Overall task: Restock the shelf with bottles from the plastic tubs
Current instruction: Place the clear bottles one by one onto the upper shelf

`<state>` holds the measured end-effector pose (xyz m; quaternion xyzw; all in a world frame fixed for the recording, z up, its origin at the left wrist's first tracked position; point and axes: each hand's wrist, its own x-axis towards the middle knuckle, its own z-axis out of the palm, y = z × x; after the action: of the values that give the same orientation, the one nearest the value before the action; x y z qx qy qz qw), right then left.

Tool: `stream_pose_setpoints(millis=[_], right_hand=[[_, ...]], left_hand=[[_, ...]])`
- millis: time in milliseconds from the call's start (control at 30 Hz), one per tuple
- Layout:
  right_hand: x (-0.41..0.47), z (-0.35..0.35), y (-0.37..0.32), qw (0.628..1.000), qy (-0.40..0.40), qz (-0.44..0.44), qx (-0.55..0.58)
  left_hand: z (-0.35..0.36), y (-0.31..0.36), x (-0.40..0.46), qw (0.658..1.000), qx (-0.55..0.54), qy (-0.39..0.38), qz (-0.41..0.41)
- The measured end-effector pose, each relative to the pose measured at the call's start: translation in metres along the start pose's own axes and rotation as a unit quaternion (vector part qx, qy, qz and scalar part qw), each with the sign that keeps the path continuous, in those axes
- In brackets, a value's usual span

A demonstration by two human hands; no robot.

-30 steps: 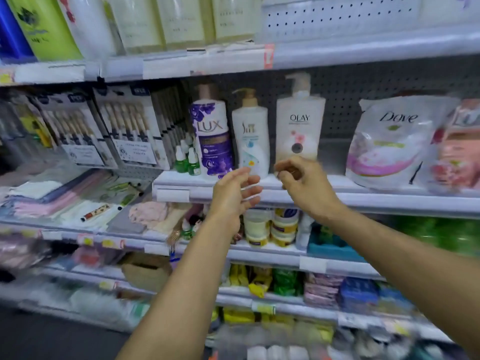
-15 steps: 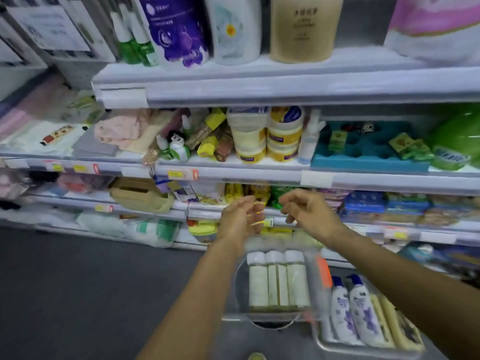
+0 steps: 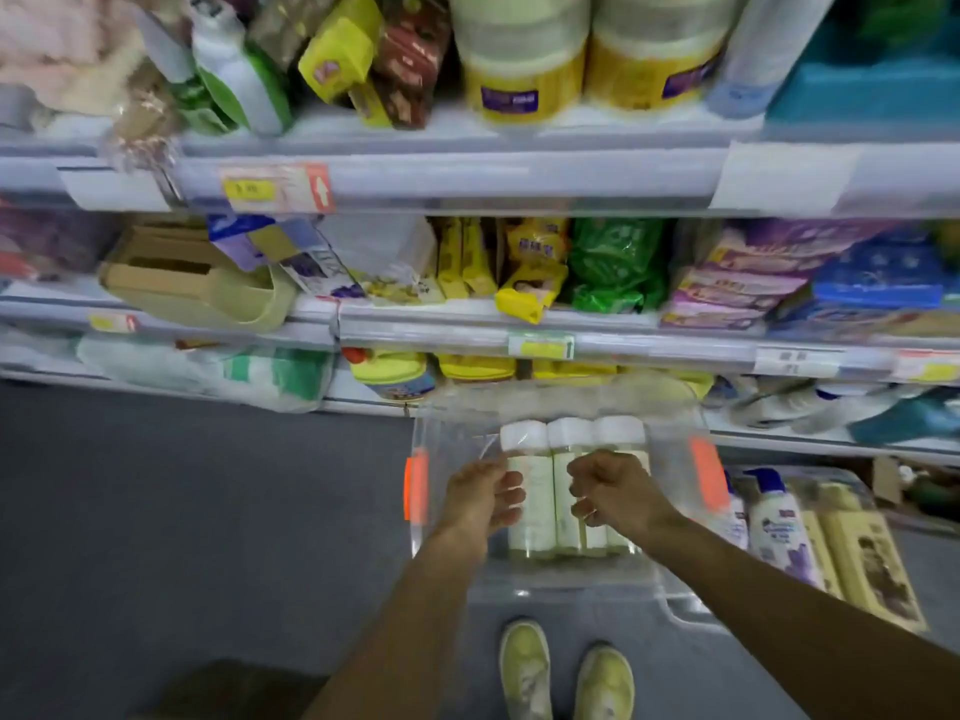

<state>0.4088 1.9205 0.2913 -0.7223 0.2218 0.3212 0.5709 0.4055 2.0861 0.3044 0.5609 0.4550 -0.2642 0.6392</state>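
Observation:
Three pale bottles with white caps [image 3: 570, 437] lie side by side in a clear plastic tub [image 3: 422, 532] with orange latches on the floor. My left hand [image 3: 483, 493] hovers at the left bottle [image 3: 530, 532] with its fingers loosely curled. My right hand [image 3: 615, 491] is over the middle and right bottles, fingers curled, nothing seen inside them. I cannot tell whether either hand touches a bottle. A second clear tub [image 3: 691, 613] at the right holds white bottles with blue caps [image 3: 776, 527].
Stocked shelves [image 3: 467, 179] rise in tiers just behind the tubs, with jars, packets and price tags. Yellow-tan boxes [image 3: 865, 563] lie in the right tub. My two shoes [image 3: 524, 667] stand on the grey floor in front of the tub.
My view has swung down from the upper bottle shelf to the tubs on the floor. Both hands dropped from the shelf edge down to the three bottles in the clear tub.

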Motion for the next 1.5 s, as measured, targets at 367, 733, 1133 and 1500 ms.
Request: stream_pose_setpoints(millis=[367, 733, 1133, 1500], right_hand=[[0.087, 0.055, 0.087, 0.992, -0.016, 0.11, -0.064], [0.114, 0.084, 0.116, 0.992, 0.017, 0.093, -0.086], [0.127, 0.091, 0.121, 0.993, -0.01, 0.115, 0.023], [0.1, 0.084, 0.098, 0.994, -0.004, 0.086, 0.069]], left_hand=[[-0.007, -0.07, 0.116, 0.994, 0.07, 0.036, -0.071], [0.01, -0.092, 0.176, 0.99, 0.103, 0.008, -0.098], [0.009, -0.099, 0.19, 0.988, 0.071, 0.008, -0.136], [-0.002, -0.086, 0.166, 0.992, -0.059, -0.035, -0.104]])
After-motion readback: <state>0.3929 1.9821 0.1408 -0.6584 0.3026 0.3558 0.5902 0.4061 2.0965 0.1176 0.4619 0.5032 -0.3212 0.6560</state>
